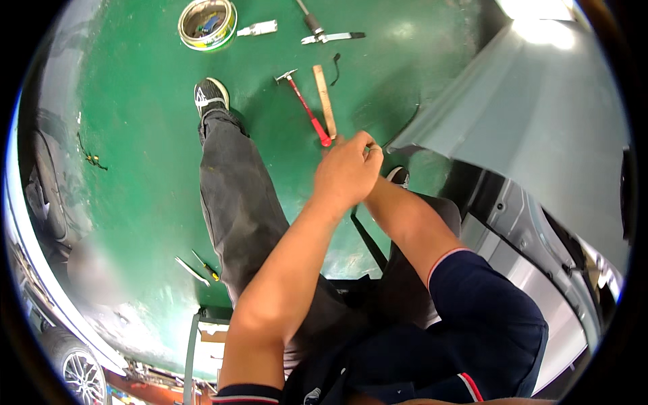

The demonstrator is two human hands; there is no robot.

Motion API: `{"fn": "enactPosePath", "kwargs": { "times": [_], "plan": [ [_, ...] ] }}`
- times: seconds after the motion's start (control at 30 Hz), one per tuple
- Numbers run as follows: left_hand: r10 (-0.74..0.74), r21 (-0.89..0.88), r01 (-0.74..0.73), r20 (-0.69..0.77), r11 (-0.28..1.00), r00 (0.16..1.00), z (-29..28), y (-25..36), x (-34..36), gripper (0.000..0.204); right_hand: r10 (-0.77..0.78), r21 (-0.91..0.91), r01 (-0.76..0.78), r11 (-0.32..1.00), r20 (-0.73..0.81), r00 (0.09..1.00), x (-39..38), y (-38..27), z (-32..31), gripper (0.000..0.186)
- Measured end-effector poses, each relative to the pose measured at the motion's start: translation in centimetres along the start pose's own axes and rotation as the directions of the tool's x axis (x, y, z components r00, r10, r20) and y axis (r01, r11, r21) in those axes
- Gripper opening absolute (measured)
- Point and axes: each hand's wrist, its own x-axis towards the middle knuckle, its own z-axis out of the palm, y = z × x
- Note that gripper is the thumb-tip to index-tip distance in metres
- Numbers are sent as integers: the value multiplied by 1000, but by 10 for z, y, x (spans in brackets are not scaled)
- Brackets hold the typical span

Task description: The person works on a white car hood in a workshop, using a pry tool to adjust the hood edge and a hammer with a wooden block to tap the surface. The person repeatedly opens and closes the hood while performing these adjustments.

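Both my hands are together in front of my knees, above the green floor [297, 185]. My left hand [347, 169] lies over the other, its fingers bent and closed; what they hold, if anything, is hidden. Behind it, my right hand is mostly covered, and only the wrist and right forearm [412, 216] show plainly. Just beyond the hands, a hammer [307, 111] with a red handle rests on the floor. Beside it lies a flat wooden stick [325, 101]. The edge of a grey car body panel [513, 115] is close on the right.
Farther off stand a round tin [208, 25] with things inside, a white bottle [258, 28] on its side and a long-shafted metal tool [314, 28]. Two thin hand tools, one a screwdriver [206, 265], lie left of my leg. A car wheel [77, 368] shows lower left.
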Motion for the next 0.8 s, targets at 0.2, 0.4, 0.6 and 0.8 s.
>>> {"fn": "enactPosePath", "kwargs": {
  "times": [0.2, 0.4, 0.6, 0.8],
  "plan": [
    [-132, -57, 129, -66, 990, 989, -7, -9, 30, 27, 346, -50, -345, 937, 6, 938, 83, -63, 8, 82],
    [-203, -71, 202, -17, 977, 979, -11, -9, 41, 26, 386, -57, -391, 918, -85, 918, 97, -55, 24, 76],
    [-132, -59, 133, 15, 989, 991, -24, 12, 38, 30, 442, 57, -441, 895, -2, 897, 102, -32, 30, 33],
    [-55, -190, 48, -34, 981, 998, -21, 11, 32, 30, 208, 556, -313, 770, 245, 947, 65, -29, 47, 29]
  ]
}}
